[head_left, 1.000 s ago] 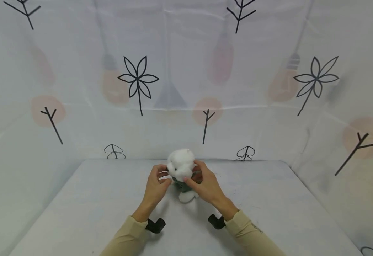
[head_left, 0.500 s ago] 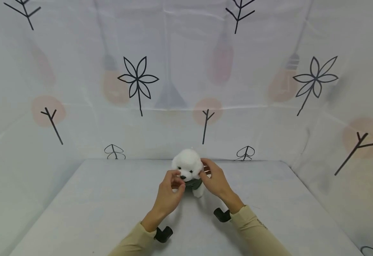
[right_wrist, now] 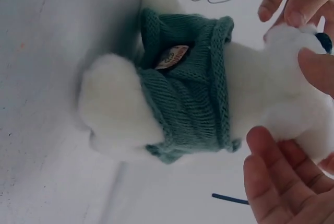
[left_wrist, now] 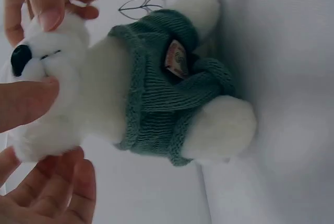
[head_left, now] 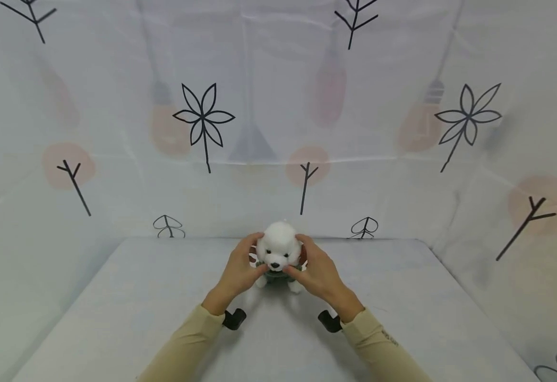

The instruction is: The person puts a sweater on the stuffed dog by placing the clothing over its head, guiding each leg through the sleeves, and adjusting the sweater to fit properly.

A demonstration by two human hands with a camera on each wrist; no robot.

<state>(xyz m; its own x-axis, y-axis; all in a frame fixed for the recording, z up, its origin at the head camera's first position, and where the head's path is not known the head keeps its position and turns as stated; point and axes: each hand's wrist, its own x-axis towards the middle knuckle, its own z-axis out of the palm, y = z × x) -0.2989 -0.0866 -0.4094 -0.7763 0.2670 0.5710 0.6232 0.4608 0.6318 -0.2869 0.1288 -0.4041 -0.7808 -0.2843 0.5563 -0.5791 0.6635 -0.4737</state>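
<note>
A white plush dog (head_left: 279,241) with dark eyes and a black nose sits upright on the table, facing me. It wears a green knitted sweater (left_wrist: 156,88), on which a small label (right_wrist: 173,57) shows in both wrist views. My left hand (head_left: 236,271) holds one side of its head, thumb by the muzzle and fingers behind the cheek. From the other side, my right hand (head_left: 320,271) grips the head in the same way, thumb beside the mouth. Some fingertips are hidden behind the head in the head view.
A white table surface (head_left: 378,318) lies under the dog. Behind it and at both sides hang pale cloth walls (head_left: 259,191) with drawn plants and faint coloured shapes. A black angled piece (head_left: 234,319) sits at the left cuff, and another black piece (head_left: 330,321) at the right.
The dog has turned from facing left to facing straight at me. My left hand dropped to the muzzle, then rose to the head's side; my right hand stays on the other side.
</note>
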